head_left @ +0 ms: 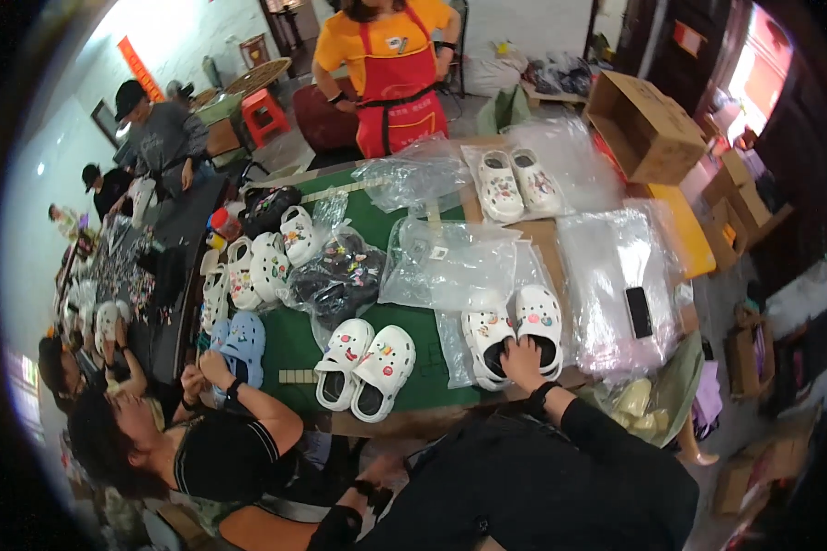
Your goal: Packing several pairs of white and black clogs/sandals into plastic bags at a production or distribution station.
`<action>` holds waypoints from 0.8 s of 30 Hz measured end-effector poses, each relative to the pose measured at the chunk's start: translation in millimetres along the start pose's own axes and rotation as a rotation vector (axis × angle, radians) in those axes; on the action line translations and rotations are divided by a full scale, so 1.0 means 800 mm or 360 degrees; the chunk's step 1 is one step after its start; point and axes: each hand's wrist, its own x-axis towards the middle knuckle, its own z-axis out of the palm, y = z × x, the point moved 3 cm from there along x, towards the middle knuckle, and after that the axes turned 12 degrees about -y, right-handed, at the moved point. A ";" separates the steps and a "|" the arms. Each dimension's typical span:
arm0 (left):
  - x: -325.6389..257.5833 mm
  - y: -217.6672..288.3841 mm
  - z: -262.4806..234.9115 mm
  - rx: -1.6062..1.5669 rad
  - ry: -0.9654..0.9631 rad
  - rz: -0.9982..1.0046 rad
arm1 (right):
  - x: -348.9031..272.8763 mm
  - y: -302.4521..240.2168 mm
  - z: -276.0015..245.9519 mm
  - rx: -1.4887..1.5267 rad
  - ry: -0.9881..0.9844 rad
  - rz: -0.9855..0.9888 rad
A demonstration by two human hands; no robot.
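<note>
My right hand (524, 361), with a dark band on the wrist, reaches to a pair of white clogs decorated with charms. Its fingers are closed over the adjoining inner edges of the left clog (483, 321) and the right clog (538, 315), at their dark-lined openings. Low in the view, beside my dark clothing, is my left hand (386, 470). Its fingers are too dim and small to make out. Left of my right hand, a second charm-covered white pair (377, 367) stands on the green table mat (294, 344).
Clear plastic bags (455, 262) lie beyond the clogs. A phone (638, 312) rests on stacked plastic bags at right, near an open cardboard box (648, 124). More white clogs (266, 266) stand at left. A co-worker beside me handles blue clogs (239, 344); another person stands across the table.
</note>
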 end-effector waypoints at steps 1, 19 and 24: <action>0.014 0.006 -0.032 -0.0622 0.0078 -0.0192 | 0.001 0.000 0.001 0.0044 0.0013 0.0002; 0.349 0.203 -0.290 -0.0058 0.0277 0.0010 | 0.027 0.062 -0.014 0.0329 0.0182 -0.0031; 0.374 0.198 -0.293 -0.0433 0.0637 -0.0084 | -0.005 0.060 -0.017 0.0405 0.0157 -0.0138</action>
